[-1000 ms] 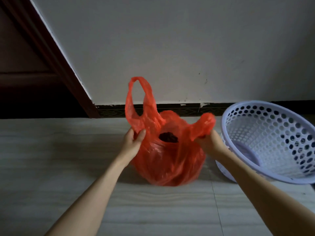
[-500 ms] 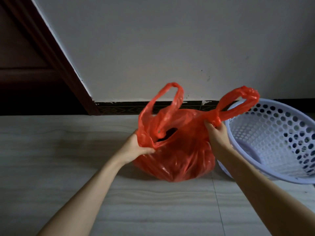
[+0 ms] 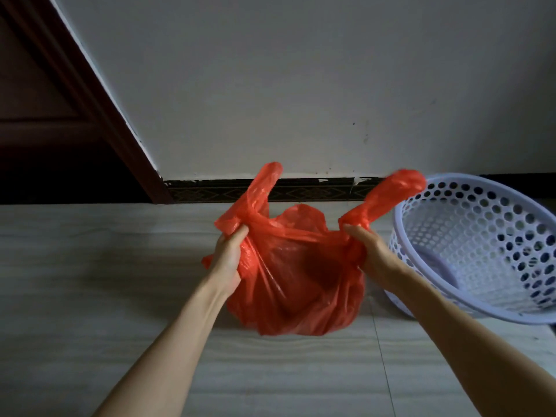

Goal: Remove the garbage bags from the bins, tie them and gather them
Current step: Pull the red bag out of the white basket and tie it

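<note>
A red plastic garbage bag point(image 3: 298, 281) sits on the tiled floor in the middle of the head view, bulging with contents I cannot make out. My left hand point(image 3: 230, 255) grips the base of its left handle, whose loop stands up above my fingers. My right hand point(image 3: 371, 254) grips the base of the right handle, which sticks up and to the right toward the bin. The bag's mouth is stretched flat between both hands. A pale lilac perforated plastic bin point(image 3: 481, 245) lies tilted on its side just right of the bag, with no liner in it.
A white wall point(image 3: 301, 85) with a dark patterned skirting point(image 3: 301, 191) runs right behind the bag. A dark brown door frame point(image 3: 90, 100) slants down at the left. Grey tiled floor point(image 3: 90, 281) stretches left and toward me.
Both hands have pulled the two handles apart, stretching the bag's mouth taut and closing the opening. The left handle has straightened up; the right handle is blurred from moving.
</note>
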`<state>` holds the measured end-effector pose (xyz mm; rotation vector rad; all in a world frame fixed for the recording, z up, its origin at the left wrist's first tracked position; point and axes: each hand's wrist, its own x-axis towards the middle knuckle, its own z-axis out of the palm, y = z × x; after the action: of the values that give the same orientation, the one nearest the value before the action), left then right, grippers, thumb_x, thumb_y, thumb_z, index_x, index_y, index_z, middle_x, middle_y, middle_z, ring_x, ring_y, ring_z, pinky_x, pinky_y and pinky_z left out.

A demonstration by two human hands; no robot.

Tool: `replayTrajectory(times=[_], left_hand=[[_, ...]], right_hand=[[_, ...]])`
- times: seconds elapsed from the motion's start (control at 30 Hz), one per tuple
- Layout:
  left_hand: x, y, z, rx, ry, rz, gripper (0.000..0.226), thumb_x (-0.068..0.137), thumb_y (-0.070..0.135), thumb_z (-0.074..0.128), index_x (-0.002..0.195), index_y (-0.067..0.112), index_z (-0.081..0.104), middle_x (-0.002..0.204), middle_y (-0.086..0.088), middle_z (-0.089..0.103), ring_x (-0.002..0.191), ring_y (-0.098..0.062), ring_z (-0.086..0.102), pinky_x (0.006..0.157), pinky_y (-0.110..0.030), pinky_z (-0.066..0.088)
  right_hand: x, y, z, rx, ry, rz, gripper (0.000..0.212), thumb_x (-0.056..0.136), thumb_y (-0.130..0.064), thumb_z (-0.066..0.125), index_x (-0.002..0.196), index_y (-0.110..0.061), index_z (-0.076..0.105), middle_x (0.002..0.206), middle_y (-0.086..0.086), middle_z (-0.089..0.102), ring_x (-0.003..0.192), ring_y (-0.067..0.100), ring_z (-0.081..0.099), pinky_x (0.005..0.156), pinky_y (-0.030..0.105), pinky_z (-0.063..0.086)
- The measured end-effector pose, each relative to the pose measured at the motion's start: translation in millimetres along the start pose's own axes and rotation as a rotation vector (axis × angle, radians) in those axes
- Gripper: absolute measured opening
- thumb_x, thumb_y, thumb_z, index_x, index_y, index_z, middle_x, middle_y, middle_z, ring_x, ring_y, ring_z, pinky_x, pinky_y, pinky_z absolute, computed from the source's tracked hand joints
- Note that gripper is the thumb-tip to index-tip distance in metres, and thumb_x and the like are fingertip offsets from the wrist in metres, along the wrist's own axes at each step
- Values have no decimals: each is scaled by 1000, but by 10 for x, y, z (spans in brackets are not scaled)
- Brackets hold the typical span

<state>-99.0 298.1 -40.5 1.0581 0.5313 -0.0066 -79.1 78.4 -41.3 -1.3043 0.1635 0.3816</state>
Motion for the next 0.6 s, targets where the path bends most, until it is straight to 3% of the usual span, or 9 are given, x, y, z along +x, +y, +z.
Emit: replayTrajectory(times=[0.03, 0.1, 0.2, 0.3, 0.43, 0.5, 0.6], left_hand=[[1, -33, 7, -14, 11, -1, 35, 93, 5, 42, 125, -3, 49, 99, -18, 65, 98, -33, 58, 106, -49, 38], [-8, -70, 15, -40, -12, -7, 31, 92, 4, 43, 122, -1, 51, 91, -14, 63, 95, -32, 57, 107, -50, 36], [-66, -52, -13, -32, -209, -68, 23, 77, 13, 57, 99, 8, 61, 88, -13, 67, 90, -27, 64, 97, -45, 46], [-63, -65, -31, 156, -210, 25, 14, 72, 6, 64, 84, 12, 68, 70, 1, 73, 68, -12, 68, 84, -33, 49], [-32, -90, -8, 289, -58, 193, 20, 84, 11, 62, 71, 22, 72, 66, 11, 72, 72, -8, 67, 79, -28, 50], [-4, -128, -7, 296, -23, 263, 20, 87, 19, 59, 75, 28, 72, 71, 17, 72, 81, -6, 66, 83, -25, 49], [6, -201, 58, 324, 44, 331, 22, 89, 25, 57, 74, 36, 70, 70, 27, 70, 78, 9, 63, 72, -7, 47]], right_hand=[[-15, 10, -18, -83, -89, 8, 5, 84, -9, 57, 86, -13, 57, 64, -3, 63, 55, 5, 60, 48, 13, 47], [-31, 71, -49, -389, -198, -39, 22, 77, 0, 66, 86, -18, 57, 70, -7, 61, 61, -4, 58, 58, 9, 48], [-20, 179, -29, -702, -90, -165, 32, 75, 1, 70, 68, -27, 58, 51, -18, 58, 48, -16, 48, 52, 4, 40], [-16, 222, -14, -407, 31, -127, 18, 78, 3, 64, 72, -14, 64, 48, -17, 64, 49, -9, 56, 52, 6, 45], [15, 218, 73, -51, 175, 2, 22, 77, 2, 60, 66, -17, 66, 59, -1, 68, 54, 9, 64, 51, 19, 51], [33, 224, 104, -5, 224, 11, 23, 78, 2, 60, 67, -17, 66, 57, -2, 68, 56, 11, 64, 59, 25, 53], [28, 254, 121, -28, 221, 41, 20, 80, 1, 59, 72, -16, 64, 52, -3, 68, 53, 10, 66, 61, 28, 55]])
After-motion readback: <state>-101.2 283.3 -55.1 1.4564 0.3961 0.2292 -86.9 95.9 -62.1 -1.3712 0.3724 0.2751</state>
